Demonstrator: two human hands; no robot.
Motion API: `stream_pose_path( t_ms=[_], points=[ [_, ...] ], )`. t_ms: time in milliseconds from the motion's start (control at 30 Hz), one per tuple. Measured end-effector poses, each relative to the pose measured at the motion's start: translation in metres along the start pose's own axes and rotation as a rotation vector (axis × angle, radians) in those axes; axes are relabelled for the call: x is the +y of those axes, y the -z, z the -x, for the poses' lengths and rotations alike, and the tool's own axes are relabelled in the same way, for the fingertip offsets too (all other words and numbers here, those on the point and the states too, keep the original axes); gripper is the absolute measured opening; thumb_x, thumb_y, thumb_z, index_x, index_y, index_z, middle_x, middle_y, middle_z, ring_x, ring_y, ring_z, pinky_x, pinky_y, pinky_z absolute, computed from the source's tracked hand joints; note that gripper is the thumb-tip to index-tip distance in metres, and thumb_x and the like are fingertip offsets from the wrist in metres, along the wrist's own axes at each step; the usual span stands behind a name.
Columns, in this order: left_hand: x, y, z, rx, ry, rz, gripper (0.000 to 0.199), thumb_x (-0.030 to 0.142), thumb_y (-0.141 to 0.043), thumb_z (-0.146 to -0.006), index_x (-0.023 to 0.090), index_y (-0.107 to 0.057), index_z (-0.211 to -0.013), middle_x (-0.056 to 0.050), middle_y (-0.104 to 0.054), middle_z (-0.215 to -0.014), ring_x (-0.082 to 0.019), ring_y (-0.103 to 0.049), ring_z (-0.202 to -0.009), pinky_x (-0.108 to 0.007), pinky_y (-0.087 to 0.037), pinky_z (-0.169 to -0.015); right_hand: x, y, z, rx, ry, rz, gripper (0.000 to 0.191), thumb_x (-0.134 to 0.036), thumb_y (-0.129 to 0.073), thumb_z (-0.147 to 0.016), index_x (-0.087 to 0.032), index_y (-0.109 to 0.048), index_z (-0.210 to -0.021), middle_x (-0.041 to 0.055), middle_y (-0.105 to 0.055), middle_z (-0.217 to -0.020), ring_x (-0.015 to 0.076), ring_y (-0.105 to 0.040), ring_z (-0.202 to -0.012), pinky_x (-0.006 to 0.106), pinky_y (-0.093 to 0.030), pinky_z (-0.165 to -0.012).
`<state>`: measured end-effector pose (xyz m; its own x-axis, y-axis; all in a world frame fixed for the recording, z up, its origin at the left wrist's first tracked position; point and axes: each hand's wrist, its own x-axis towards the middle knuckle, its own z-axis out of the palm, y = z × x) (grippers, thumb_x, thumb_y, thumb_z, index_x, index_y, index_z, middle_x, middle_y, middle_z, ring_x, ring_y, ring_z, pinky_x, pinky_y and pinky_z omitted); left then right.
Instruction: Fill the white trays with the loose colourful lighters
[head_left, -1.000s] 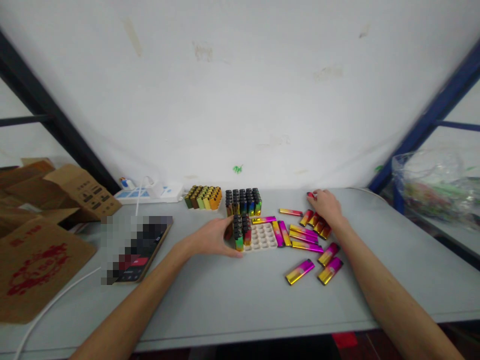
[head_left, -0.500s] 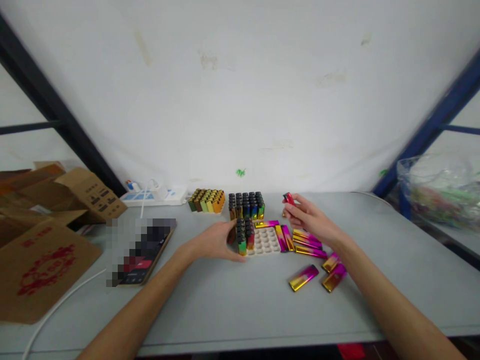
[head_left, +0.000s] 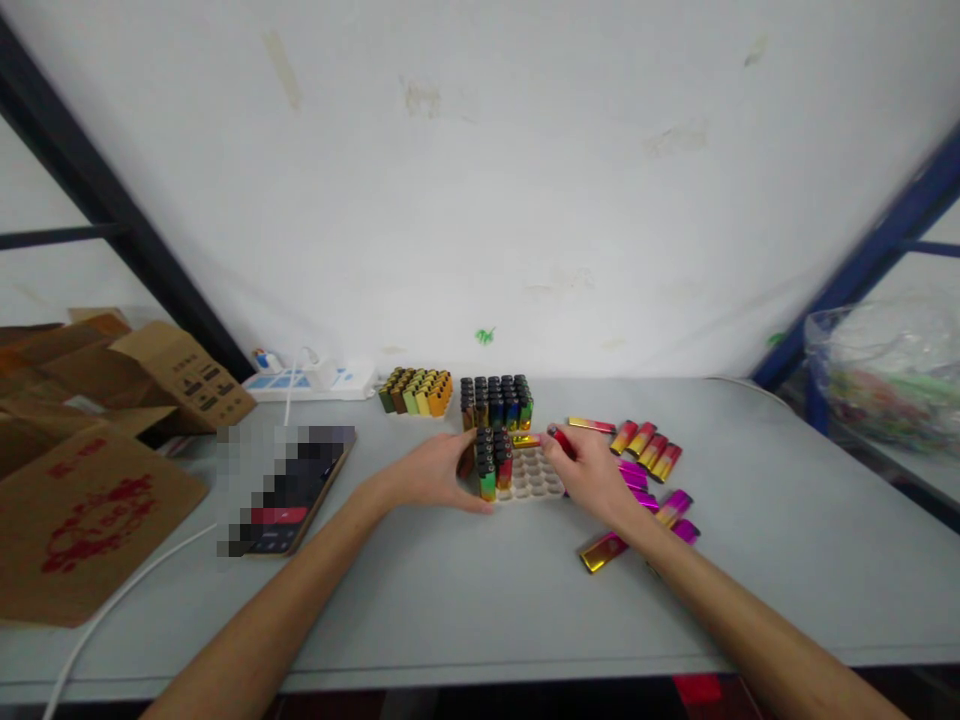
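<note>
1. Head view: the right hand (head_left: 586, 476) is pinching a red lighter (head_left: 561, 442) in its fingertips, right over the white tray (head_left: 541, 480), toward the back edge of the table (head_left: 757, 590).
2. The left hand (head_left: 427, 476) is cupped against the upright lighters (head_left: 487, 466) at the tray's left end; can't tell if it's gripping them.
3. Watch out: one knock could topple those, and a slack pinch could drop the red one among the loose lighters (head_left: 643, 437).
</note>
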<state>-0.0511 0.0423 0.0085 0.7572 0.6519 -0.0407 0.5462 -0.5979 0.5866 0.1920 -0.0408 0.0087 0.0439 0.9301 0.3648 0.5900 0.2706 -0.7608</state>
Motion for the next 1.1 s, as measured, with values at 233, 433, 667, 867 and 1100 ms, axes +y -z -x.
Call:
stream_pose_path(
  t_ms=[233,433,667,867,1100],
  points=[
    [0.001,0.0,0.0,0.007,-0.008,-0.005,0.073,0.058,-0.092,-0.065,0.018,-0.063,-0.119,-0.006,-0.078,-0.099,-0.027,-0.071,-0.083,-0.032,-0.053,-0.069,0.0,-0.001,0.002,-0.056,0.02,0.021,0.046,-0.056,-0.049,-0.1,-0.025,-0.042,-0.067,-0.004,-0.041,-0.059,0.0141,-0.038,-0.057,0.029,-0.025,-0.054],
    [0.003,0.0,0.001,0.014,0.014,-0.04,0.075,0.062,-0.091,-0.064,0.017,-0.064,-0.116,-0.005,-0.076,-0.095,-0.026,-0.068,-0.078,-0.032,-0.048,-0.065,0.001,0.001,0.003,-0.078,0.17,-0.009,0.035,-0.052,-0.047,-0.11,-0.022,-0.061,-0.101,0.0023,-0.065,-0.085,0.0196,-0.061,-0.078,0.031,-0.047,-0.072],
    [0.001,0.0,0.0,0.016,-0.007,-0.041,0.075,0.061,-0.091,-0.065,0.018,-0.064,-0.121,-0.005,-0.078,-0.098,-0.026,-0.069,-0.08,-0.031,-0.05,-0.066,-0.003,0.002,0.005,-0.119,0.298,0.059,0.036,-0.047,-0.051,-0.112,-0.022,-0.069,-0.095,0.0028,-0.069,-0.079,0.0188,-0.062,-0.071,0.03,-0.047,-0.068],
    [-0.001,-0.002,0.0,0.026,-0.039,-0.035,0.075,0.062,-0.09,-0.066,0.017,-0.065,-0.121,-0.006,-0.079,-0.099,-0.026,-0.07,-0.082,-0.031,-0.051,-0.069,0.003,0.0,0.008,-0.208,0.271,0.121,0.031,-0.041,-0.052,-0.112,-0.02,-0.072,-0.1,0.0023,-0.075,-0.078,0.0189,-0.068,-0.068,0.03,-0.045,-0.066],
    [0.004,0.0,0.001,0.024,-0.032,-0.06,0.074,0.064,-0.09,-0.066,0.016,-0.065,-0.117,-0.007,-0.077,-0.099,-0.026,-0.069,-0.082,-0.032,-0.049,-0.069,0.007,0.002,0.01,-0.309,0.439,0.41,0.025,-0.041,-0.057,-0.111,-0.02,-0.07,-0.105,0.0077,-0.078,-0.093,0.024,-0.074,-0.083,0.031,-0.05,-0.071]
  ],
)
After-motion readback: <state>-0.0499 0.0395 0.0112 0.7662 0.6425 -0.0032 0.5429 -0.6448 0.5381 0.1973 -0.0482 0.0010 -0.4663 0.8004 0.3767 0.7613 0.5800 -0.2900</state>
